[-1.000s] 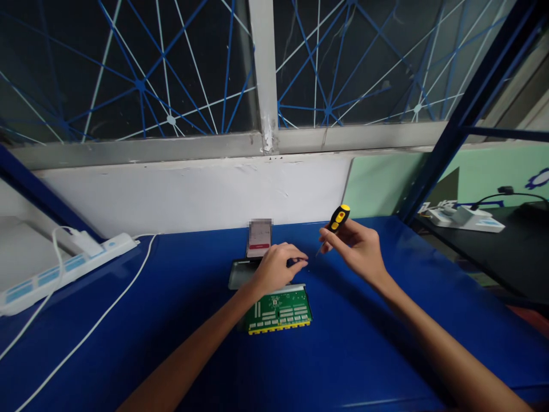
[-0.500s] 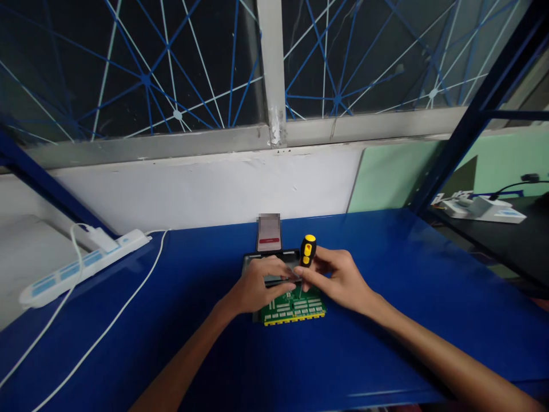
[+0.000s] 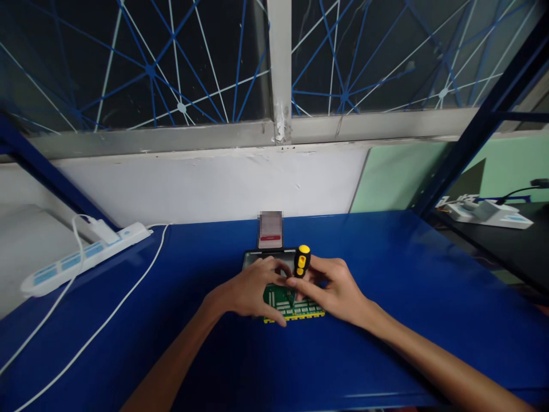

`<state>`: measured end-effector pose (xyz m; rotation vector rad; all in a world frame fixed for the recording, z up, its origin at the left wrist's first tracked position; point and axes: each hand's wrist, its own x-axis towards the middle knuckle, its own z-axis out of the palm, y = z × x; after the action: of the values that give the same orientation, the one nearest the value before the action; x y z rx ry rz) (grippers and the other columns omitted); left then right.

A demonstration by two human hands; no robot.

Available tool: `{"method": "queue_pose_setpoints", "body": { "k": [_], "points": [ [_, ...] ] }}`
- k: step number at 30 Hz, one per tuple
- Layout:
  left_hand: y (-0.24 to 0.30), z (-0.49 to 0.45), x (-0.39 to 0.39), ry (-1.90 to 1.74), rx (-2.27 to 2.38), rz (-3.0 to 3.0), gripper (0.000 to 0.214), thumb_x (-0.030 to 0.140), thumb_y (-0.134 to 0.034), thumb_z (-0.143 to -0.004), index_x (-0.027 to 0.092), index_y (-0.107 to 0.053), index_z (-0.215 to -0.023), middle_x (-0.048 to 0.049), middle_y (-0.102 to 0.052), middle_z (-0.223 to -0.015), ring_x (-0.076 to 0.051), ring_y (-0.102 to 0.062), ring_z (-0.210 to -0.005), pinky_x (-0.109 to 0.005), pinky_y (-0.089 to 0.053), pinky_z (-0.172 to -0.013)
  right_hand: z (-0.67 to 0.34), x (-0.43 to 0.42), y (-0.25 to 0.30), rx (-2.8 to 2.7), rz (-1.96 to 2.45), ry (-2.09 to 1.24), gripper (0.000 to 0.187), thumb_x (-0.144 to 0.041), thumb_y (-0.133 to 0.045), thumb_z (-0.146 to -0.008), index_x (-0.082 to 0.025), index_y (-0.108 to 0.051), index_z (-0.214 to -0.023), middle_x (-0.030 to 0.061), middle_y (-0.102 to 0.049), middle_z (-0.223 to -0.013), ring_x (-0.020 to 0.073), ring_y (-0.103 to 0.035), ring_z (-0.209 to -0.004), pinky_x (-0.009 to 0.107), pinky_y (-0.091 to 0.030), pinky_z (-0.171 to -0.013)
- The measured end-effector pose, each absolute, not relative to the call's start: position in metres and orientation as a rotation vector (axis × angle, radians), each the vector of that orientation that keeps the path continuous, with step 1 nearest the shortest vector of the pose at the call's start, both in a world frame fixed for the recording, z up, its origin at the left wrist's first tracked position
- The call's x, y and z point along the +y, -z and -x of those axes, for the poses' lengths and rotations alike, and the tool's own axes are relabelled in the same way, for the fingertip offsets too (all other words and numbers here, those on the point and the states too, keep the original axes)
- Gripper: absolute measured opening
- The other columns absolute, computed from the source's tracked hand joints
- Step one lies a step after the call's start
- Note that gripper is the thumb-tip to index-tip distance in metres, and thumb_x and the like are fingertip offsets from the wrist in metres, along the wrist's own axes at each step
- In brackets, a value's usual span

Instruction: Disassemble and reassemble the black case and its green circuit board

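Note:
A green circuit board (image 3: 281, 298) with a yellow strip along its near edge lies on the blue table. My right hand (image 3: 338, 289) is closed around a screwdriver (image 3: 302, 262) with a black and yellow handle. It stands nearly upright, its shaft pointing down at the board. My left hand (image 3: 251, 290) reaches over the board's left side with thumb and fingers spread. Its thumb extends to the yellow edge, and its fingers arch near the screwdriver. Whether its fingertips press on the board is hard to see. Behind, a black-rimmed tray (image 3: 249, 259) is partly hidden by the hands.
A phone-like screen (image 3: 270, 236) stands behind the tray. On the left, a white power strip (image 3: 86, 260) trails white cables across the blue table (image 3: 377, 246). Blue frame posts (image 3: 454, 151) rise at both sides. Another white power strip (image 3: 489, 214) sits on a dark table at right.
The screwdriver and my right hand have shifted slightly left and nearer. My left thumb has moved away from the fingers, down to the board's near edge. The view has shifted a little.

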<state>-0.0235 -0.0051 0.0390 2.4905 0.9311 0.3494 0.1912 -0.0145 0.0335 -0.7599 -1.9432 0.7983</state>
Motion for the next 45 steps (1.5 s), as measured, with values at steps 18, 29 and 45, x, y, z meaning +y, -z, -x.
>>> {"method": "queue_pose_setpoints", "body": {
  "k": [18, 29, 45],
  "points": [
    [-0.028, 0.01, -0.008, -0.429, 1.003, -2.533, 0.054, 0.032, -0.089, -0.053, 0.024, -0.069, -0.103, -0.0068, -0.059, -0.12, -0.03, -0.054, -0.107, -0.046, -0.041, -0.096, -0.2, -0.013, -0.042, -2.065, 0.672, -0.826, 0.022, -0.03, -0.066, -0.085, -0.016, -0.055, -0.072, 0.001, -0.062, -0.062, 0.0107, -0.056, -0.051, 0.023, -0.044, -0.049],
    [-0.032, 0.008, -0.008, -0.614, 0.959, -2.439, 0.021, 0.034, -0.076, -0.074, 0.023, -0.072, -0.092, -0.0066, -0.061, -0.111, -0.025, -0.056, -0.105, -0.043, -0.043, -0.093, -0.206, -0.01, -0.044, -2.082, 0.696, -0.792, 0.014, -0.029, -0.062, -0.086, -0.015, -0.062, -0.085, 0.0018, -0.064, -0.066, 0.011, -0.057, -0.052, 0.023, -0.045, -0.049],
    [-0.031, -0.002, -0.009, -0.715, 0.791, -2.343, 0.022, 0.029, -0.06, -0.089, 0.02, -0.069, -0.071, -0.0014, -0.071, -0.083, -0.016, -0.064, -0.081, -0.033, -0.044, -0.086, -0.204, -0.012, -0.043, -2.092, 0.656, -0.801, 0.014, -0.029, -0.061, -0.086, -0.017, -0.058, -0.078, 0.0002, -0.06, -0.064, 0.0107, -0.055, -0.053, 0.023, -0.046, -0.05]
  ]
}}
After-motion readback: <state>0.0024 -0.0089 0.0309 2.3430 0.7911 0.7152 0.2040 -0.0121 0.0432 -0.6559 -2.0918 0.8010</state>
